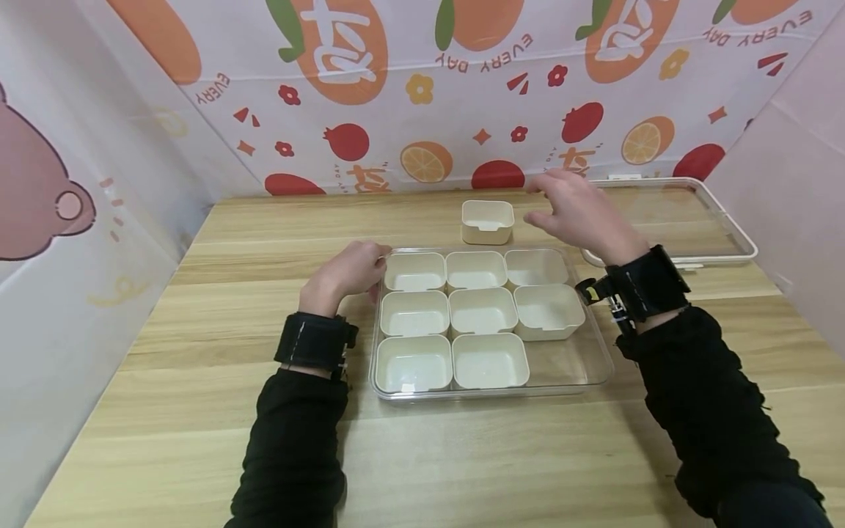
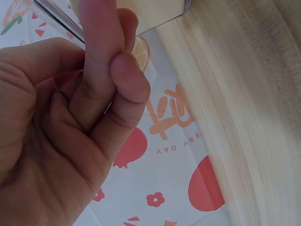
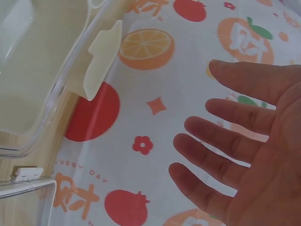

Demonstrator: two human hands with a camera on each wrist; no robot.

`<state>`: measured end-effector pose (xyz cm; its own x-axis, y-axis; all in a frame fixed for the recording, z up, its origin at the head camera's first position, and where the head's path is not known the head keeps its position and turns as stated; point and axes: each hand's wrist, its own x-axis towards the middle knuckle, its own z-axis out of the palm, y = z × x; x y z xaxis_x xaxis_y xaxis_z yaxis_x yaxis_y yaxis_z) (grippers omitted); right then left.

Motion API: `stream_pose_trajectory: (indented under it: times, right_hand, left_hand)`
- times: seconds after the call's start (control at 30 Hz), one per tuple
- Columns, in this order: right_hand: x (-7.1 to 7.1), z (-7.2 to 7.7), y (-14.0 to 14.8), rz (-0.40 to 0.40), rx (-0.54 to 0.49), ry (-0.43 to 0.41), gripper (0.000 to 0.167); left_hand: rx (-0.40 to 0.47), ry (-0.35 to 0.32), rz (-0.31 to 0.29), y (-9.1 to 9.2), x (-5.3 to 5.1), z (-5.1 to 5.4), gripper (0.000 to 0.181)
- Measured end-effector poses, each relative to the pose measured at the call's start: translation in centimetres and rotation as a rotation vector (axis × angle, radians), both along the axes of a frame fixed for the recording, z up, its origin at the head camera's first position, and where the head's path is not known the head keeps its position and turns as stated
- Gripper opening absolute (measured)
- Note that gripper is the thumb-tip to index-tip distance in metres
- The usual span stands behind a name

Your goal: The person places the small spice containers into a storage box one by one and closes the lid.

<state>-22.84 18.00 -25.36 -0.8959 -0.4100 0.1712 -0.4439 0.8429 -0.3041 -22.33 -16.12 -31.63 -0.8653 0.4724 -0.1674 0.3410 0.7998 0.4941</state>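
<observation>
A clear plastic tray (image 1: 566,364) rests on the table, holding several small cream boxes (image 1: 484,309) set in rows. Its floor shows bare at the near right corner. At the tray's far left side, my left hand (image 1: 348,273) grips the edge; in the left wrist view its fingers are curled by the clear wall. One more cream box (image 1: 487,223) stands on the table just behind the tray. To the right of that box hovers my right hand (image 1: 584,213), apart from it. In the right wrist view the right hand's fingers (image 3: 221,162) are spread and hold nothing.
A clear lid (image 1: 673,220) with a white rim lies on the wooden table (image 1: 198,367) at the back right. Behind the table hangs a fruit-printed cloth (image 1: 422,95). Pale curtains or walls flank both sides.
</observation>
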Motion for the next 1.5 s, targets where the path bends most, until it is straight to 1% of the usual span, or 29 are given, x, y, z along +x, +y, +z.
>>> stream_pose_trajectory:
  times: [0.17, 0.33, 0.57, 0.77, 1.03, 1.13, 1.33, 1.5]
  right_hand:
    - [-0.8, -0.3, -0.1, -0.015, 0.002, -0.058, 0.046]
    - [-1.6, -0.8, 0.0, -0.013, 0.002, -0.108, 0.052]
    - [-3.1, -1.3, 0.1, -0.008, 0.028, -0.149, 0.056]
    - [-4.2, -1.6, -0.2, -0.014, 0.045, -0.201, 0.056]
    - [-5.8, -2.0, -0.6, -0.007, 0.077, -0.255, 0.058]
    - [-6.2, -2.2, -0.6, -0.005, 0.074, -0.277, 0.059]
    - [-6.7, -3.0, -0.3, -0.016, 0.07, -0.35, 0.064]
    - [-7.1, -3.6, -0.3, -0.014, 0.082, -0.36, 0.068]
  left_hand:
    - [0.001, -0.002, 0.0, 0.1, 0.0, 0.1, 0.042]
    - [-0.002, -0.019, 0.01, 0.1, 0.0, 0.2, 0.044]
    - [0.008, -0.013, 0.006, 0.1, -0.1, 0.1, 0.034]
    - [0.008, -0.019, 0.004, 0.0, -0.1, 0.1, 0.041]
    - [0.014, -0.022, 0.008, 0.0, -0.1, 0.1, 0.04]
    - [0.01, -0.022, 0.011, 0.0, -0.1, 0.1, 0.043]
    - [0.015, -0.03, 0.019, 0.0, 0.0, 0.2, 0.046]
    - [0.016, -0.029, 0.019, 0.0, 0.0, 0.2, 0.047]
